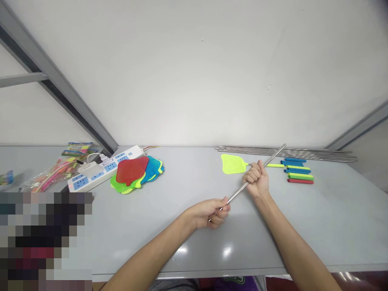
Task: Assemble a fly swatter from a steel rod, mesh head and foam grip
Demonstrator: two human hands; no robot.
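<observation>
We had a steel rod (239,192) held on a slant above the counter (136,230), far end pointing up past the right hand, near end poking just out of the left. Left hand (210,213): grip pressed closed around the rod near its lower end. Right hand (256,178): grip a tight fist around the rod further up. Just left of that fist lay a lime-green fly swatter (233,163), its yellow stem passing behind the hand. Beyond it, a bundle of steel rods (285,154) lay along the back edge, with a row of coloured foam sleeves (298,171) just in front. Further left, a pile of red, blue and green swatter heads (137,174) sat against a white power strip (103,169), with plastic bags of colourful items (60,173) beside it.
</observation>
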